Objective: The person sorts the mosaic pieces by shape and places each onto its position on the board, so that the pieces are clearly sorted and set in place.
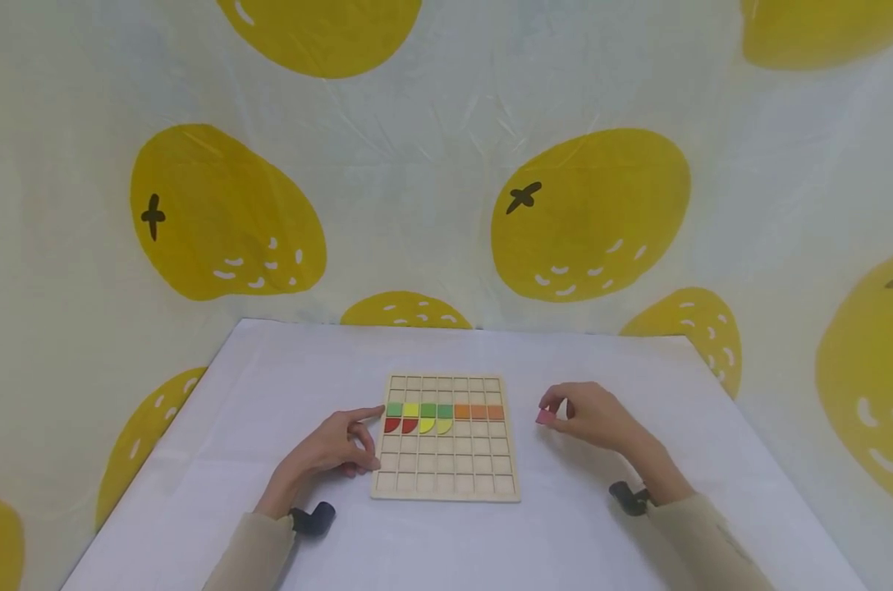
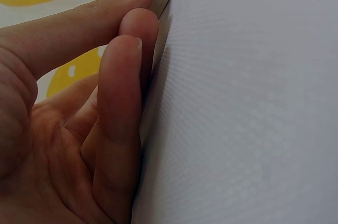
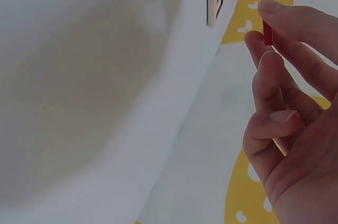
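A wooden grid board (image 1: 446, 486) lies flat on the table. One row holds square tiles: green, yellow (image 1: 412, 410), then green, then orange (image 1: 479, 412). Below them are two red quarter-circle tiles (image 1: 392, 425) and two yellow ones (image 1: 428, 426). At the board's left side, my left hand (image 1: 333, 443) touches the edge with index finger and thumb spread apart, its other fingers bent. To the right of the board, my right hand (image 1: 594, 416) pinches a small reddish tile (image 3: 267, 19) between thumb and fingers, raised off the table.
The white tabletop (image 1: 579, 542) surrounds the board. Behind it hangs a pale cloth (image 1: 417, 205) printed with large yellow fruit. Each wrist carries a black camera mount, one on the left (image 1: 314, 519) and one on the right (image 1: 628, 497).
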`<state>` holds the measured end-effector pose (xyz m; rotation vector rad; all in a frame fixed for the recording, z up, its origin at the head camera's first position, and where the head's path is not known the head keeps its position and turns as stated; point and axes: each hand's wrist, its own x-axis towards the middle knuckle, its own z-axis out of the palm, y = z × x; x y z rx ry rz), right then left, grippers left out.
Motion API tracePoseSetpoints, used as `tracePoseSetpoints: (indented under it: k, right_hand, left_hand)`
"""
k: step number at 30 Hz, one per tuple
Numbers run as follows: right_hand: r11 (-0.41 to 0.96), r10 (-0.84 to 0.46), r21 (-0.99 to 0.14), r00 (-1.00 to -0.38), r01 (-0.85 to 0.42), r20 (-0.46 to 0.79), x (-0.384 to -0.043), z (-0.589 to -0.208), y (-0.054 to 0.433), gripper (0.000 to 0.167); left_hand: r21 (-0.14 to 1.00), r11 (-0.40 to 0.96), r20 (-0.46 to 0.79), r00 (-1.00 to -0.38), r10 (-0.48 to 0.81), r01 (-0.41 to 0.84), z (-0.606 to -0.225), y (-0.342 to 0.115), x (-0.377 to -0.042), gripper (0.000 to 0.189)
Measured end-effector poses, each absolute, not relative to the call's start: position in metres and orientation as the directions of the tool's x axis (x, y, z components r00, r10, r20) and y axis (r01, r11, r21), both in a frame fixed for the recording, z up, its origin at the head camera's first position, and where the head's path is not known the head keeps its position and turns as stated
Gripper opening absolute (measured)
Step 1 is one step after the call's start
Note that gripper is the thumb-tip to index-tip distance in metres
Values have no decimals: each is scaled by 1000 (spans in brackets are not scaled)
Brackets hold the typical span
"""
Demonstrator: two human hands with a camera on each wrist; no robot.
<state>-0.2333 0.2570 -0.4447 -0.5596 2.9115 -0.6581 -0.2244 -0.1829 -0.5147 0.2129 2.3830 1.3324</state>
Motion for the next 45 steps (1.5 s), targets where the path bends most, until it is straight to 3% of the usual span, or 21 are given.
tracePoseSetpoints:
  k: [24,45]
  right_hand:
    - [800,-483,-389,-875,-457,35,-248,-451,216,14]
    - [782,-501,-438,-865,-443,-19,-251,-465,175,16]
  left_hand:
    - [838,542,-273,-909,315,-64,-515,-182,-224,94]
    - [839,539,-275,-911,309,-71,-515,-182,-224,93]
